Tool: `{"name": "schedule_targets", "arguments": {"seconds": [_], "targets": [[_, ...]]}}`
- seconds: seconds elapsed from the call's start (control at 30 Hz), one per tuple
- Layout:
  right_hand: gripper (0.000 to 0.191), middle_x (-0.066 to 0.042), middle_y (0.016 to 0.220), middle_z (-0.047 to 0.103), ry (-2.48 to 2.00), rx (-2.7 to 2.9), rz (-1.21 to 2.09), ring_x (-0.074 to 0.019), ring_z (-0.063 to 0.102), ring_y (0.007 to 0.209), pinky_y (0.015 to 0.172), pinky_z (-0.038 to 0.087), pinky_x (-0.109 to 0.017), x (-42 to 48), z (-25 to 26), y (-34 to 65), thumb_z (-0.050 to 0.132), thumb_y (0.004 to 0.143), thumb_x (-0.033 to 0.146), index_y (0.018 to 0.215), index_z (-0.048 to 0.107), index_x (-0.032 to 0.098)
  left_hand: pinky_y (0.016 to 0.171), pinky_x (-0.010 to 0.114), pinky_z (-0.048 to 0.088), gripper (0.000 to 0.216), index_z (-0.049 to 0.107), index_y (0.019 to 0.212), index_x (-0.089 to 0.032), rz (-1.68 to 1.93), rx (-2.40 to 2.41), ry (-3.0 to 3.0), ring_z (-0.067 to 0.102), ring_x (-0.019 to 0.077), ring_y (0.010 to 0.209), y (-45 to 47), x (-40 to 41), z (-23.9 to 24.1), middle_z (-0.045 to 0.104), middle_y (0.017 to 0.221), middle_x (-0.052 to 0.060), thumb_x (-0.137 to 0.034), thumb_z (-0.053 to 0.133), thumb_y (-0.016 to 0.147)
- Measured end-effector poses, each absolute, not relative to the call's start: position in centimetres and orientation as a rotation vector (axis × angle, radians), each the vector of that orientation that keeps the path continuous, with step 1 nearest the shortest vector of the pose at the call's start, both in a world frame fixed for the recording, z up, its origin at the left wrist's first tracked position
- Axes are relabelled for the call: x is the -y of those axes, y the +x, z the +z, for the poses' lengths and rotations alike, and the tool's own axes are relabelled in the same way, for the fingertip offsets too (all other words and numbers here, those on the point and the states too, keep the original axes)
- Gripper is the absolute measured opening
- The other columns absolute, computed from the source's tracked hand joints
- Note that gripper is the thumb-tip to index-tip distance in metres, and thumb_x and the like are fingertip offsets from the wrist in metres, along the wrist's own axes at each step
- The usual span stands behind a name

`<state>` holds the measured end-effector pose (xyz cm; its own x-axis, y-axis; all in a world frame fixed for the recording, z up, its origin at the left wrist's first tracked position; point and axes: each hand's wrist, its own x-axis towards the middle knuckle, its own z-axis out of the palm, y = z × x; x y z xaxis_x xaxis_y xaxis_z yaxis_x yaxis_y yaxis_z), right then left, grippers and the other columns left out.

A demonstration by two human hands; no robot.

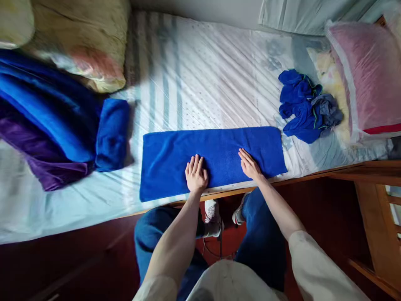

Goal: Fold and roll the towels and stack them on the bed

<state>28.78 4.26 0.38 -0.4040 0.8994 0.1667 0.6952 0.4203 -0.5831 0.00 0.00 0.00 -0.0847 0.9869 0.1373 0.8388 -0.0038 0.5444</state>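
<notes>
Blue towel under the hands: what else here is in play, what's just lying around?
In hand: blue towel, folded long, flat; left hand and right hand pressed on it.

Lying about: folded blue towel, crumpled blue cloths, blue blanket, pink pillow.

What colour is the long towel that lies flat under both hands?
The towel is plain royal blue, with no pattern. The head view shows it best.

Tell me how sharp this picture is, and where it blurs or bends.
Head view: sharp in the middle, where both hands, left and right, lie flat on the blue towel; the blankets and pillow at left are smeared with blur; the wide lens bows the bed edge; soft daylight, faint shadows.
</notes>
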Motion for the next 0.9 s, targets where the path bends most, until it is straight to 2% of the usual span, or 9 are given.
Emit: {"name": "schedule_targets", "arguments": {"seconds": [0.17,0.4,0.57,0.73,0.9], "targets": [[0.053,-0.012,0.163,0.051,-1.578,2.069,0.49,-0.0232,0.043,0.156,0.131,0.04,-0.047,-4.6,0.4,35.9,0.037,0.107,0.022,0.157,0.052,0.016,0.132,0.053,0.024,0.058,0.06,0.149,-0.015,0.764,-1.989,1.852,0.036,0.0291,0.159,0.1,0.0,-0.6,0.05,0.163,0.015,-0.028,0.043,0.095],[0.055,-0.015,0.159,0.055,-1.722,1.986,0.3,-0.0268,0.045,0.154,0.129,0.041,-0.053,-4.3,-0.4,40.2,0.036,0.105,0.024,0.156,0.053,0.014,0.132,0.053,0.023,0.06,0.058,0.151,-0.016,0.72,-2.007,1.861,0.033,0.0289,0.16,0.1,0.0,-0.8,0.047,0.165,0.014,-0.027,0.044,0.095],[0.055,-0.017,0.155,0.059,-1.764,1.949,0.194,-0.0287,0.049,0.151,0.126,0.044,-0.053,-4.4,-0.8,40.2,0.038,0.102,0.021,0.153,0.056,0.013,0.131,0.051,0.027,0.06,0.059,0.15,-0.014,0.68,-1.959,1.922,0.039,0.028,0.157,-1.2,-0.5,-1.0,0.051,0.162,0.015,-0.026,0.042,0.094],[0.053,-0.016,0.15,0.064,-1.756,1.926,0.161,-0.0292,0.054,0.147,0.123,0.048,-0.052,-4.6,-1.0,40.1,0.039,0.1,0.019,0.149,0.06,0.013,0.13,0.049,0.031,0.059,0.059,0.148,-0.012,0.649,-1.939,1.974,0.043,0.0254,0.155,-6.4,-1.3,-0.7,0.057,0.157,0.016,-0.026,0.039,0.095],[0.052,-0.016,0.147,0.066,-1.781,1.923,0.15,-0.0298,0.054,0.147,0.121,0.05,-0.052,-4.6,-1.0,39.9,0.042,0.099,0.019,0.146,0.063,0.013,0.13,0.052,0.032,0.06,0.056,0.148,-0.006,0.623,-2.177,1.794,0.04,0.0277,0.157,-15.5,-0.5,0.3,0.053,0.159,0.02,-0.025,0.038,0.094]]}}
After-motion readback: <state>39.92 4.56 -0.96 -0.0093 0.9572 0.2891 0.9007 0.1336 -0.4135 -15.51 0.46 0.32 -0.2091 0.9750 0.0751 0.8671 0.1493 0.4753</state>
